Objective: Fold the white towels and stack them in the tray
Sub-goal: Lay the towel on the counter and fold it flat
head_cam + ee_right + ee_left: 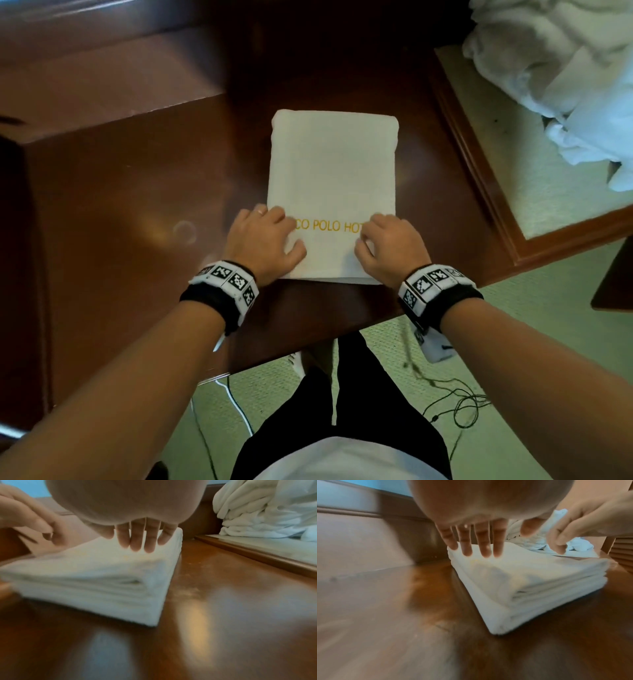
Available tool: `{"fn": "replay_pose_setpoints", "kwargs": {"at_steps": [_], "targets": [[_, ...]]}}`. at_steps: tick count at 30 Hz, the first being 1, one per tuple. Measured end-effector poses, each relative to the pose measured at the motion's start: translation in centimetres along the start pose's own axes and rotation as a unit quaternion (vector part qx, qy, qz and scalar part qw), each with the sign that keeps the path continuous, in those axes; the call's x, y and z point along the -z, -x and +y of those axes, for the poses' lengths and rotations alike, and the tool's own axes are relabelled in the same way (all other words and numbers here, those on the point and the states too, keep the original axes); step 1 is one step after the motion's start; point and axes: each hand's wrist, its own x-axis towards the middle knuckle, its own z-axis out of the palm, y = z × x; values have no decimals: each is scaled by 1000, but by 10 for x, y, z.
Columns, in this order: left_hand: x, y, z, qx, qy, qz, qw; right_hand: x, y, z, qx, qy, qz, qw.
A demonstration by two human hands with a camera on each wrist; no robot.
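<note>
- Likely the folded white terry towel with gold lettering (331,178) splays when lifted — its layers look loose.
- Left hand (263,240) and right hand (388,245) rest on it with loose fingers, gripping nothing.

1. The bench (144,192) lies bare left of the folded towel (332,164), giving open passage there.
2. On the right, the tray (479,192) rim stands near the towel, leaving a narrow strip between.
3. Crumpled towels (561,75) fill the tray's far end.

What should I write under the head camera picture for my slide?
Both hands, left hand and right hand, rest on a folded white towel on the wooden table.
</note>
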Motion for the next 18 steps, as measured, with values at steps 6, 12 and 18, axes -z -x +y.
{"fn": "replay_pose_setpoints", "kwargs": {"at_steps": [6, 12, 18], "targets": [[-38, -9, -2, 20, -18, -125, 992, -35, -17, -3, -57, 68, -89, 992], [-30, 5, -38, 150, -6, -164, 975, -28, 4, 37, -102, 75, -125, 984], [-1, -84, -25, 102, 17, -72, 992, 2, -87, 42, -55, 68, -59, 994]]}}
